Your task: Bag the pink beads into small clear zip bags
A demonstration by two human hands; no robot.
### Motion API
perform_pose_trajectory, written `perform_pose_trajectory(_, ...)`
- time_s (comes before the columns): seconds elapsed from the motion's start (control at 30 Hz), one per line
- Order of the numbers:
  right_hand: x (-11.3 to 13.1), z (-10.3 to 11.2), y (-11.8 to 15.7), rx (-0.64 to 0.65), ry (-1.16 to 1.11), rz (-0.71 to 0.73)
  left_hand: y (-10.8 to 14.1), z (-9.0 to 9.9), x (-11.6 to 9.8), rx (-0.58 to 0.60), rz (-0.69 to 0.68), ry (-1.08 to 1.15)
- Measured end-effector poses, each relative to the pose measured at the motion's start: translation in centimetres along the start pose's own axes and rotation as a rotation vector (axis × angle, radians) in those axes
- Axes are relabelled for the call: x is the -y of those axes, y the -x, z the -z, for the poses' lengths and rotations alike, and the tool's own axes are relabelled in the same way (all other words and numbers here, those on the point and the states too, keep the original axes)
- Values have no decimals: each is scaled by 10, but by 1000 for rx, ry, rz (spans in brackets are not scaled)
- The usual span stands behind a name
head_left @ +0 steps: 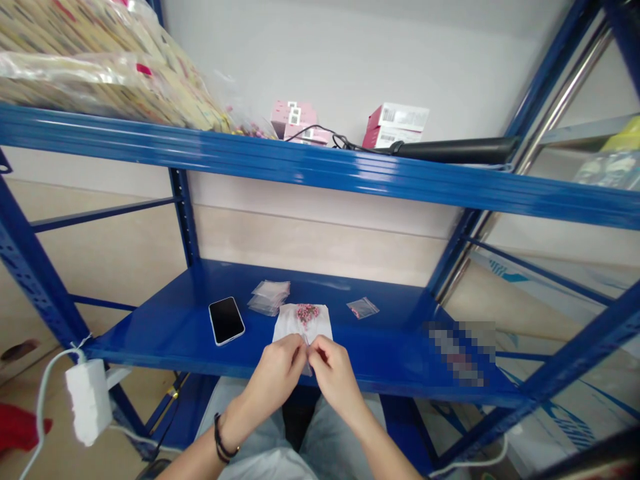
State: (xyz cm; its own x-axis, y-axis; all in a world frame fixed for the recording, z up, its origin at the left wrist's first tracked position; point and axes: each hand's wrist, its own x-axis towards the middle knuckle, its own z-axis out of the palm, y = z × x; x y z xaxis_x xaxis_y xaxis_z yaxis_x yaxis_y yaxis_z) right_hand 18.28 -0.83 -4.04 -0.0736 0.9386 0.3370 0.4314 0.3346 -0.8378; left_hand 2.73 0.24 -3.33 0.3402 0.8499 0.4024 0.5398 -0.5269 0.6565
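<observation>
My left hand [281,365] and my right hand [336,368] meet at the front edge of the blue shelf, fingertips pinched close together. Between them is a small clear plastic bag [307,369], mostly covered by the fingers. Just beyond lies a white sheet of paper [285,325] with a heap of small pink and red beads [307,313] on it. Behind and to the left is a stack of clear little bags [270,297]. Off to the right, another small bag [363,308] holds some pink bits in one corner.
A phone [227,321] lies left of the paper. The upper blue shelf [310,163] crosses above, carrying bagged packs [100,87], pink boxes [300,123], red-and-white boxes [397,125] and a black tube [455,151]. A white power strip [89,402] hangs at the left.
</observation>
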Motion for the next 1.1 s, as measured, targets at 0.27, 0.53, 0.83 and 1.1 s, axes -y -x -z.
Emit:
perform_pose_trajectory(0.27, -7, 6, 0, 17, 211, 23, -7, 6, 15, 162, 34, -60)
perform_pose_trajectory(0.53, 3, 21, 7, 381, 413, 241, -7, 28, 9, 392, 46, 13)
perform_pose_trajectory(0.83, 11, 18, 7, 256, 574, 130, -4, 31, 0, 353, -9, 76)
perform_pose_trajectory(1.1, 17, 29, -4, 57, 436, 41, 17, -3, 6, 582, 127, 718)
